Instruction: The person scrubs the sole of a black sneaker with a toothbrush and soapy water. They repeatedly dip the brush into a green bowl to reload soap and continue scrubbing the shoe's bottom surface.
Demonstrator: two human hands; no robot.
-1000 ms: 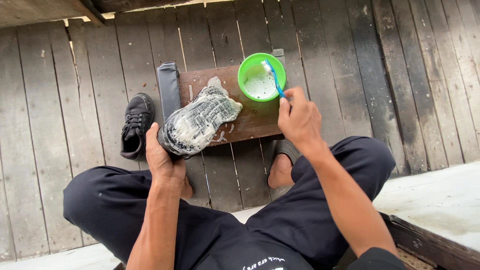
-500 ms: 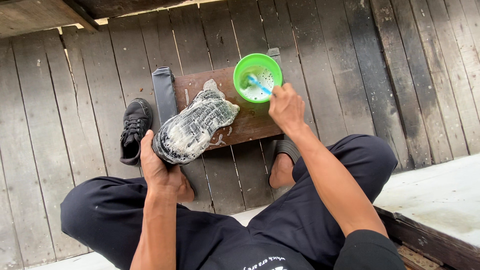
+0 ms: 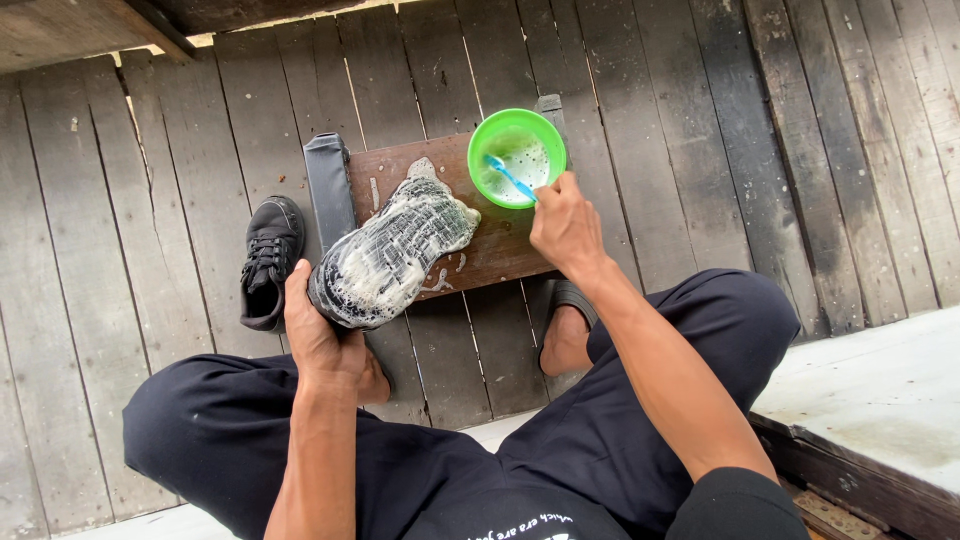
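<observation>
Two hands work over a dark plank deck (image 3: 700,120), with bare boards open to the left, right and far side. A small wooden stool (image 3: 490,255) stands ahead of the seated person's knees, a black pad (image 3: 328,190) along its left edge. On it lies a shoe (image 3: 390,255), sole up and covered in foam, its toe on the wood and its heel past the near edge. The left hand (image 3: 322,340) grips that heel, fingers wrapped around it. A second, black shoe (image 3: 268,262) sits on the deck just left of the stool, near the left hand. At the stool's far right corner stands a green bowl (image 3: 518,156) of suds. The right hand (image 3: 565,225) pinches a blue toothbrush (image 3: 510,177), its head inside the bowl. Half a second ago that hand sat slightly farther over the bowl; the foamed shoe has not moved.
</observation>
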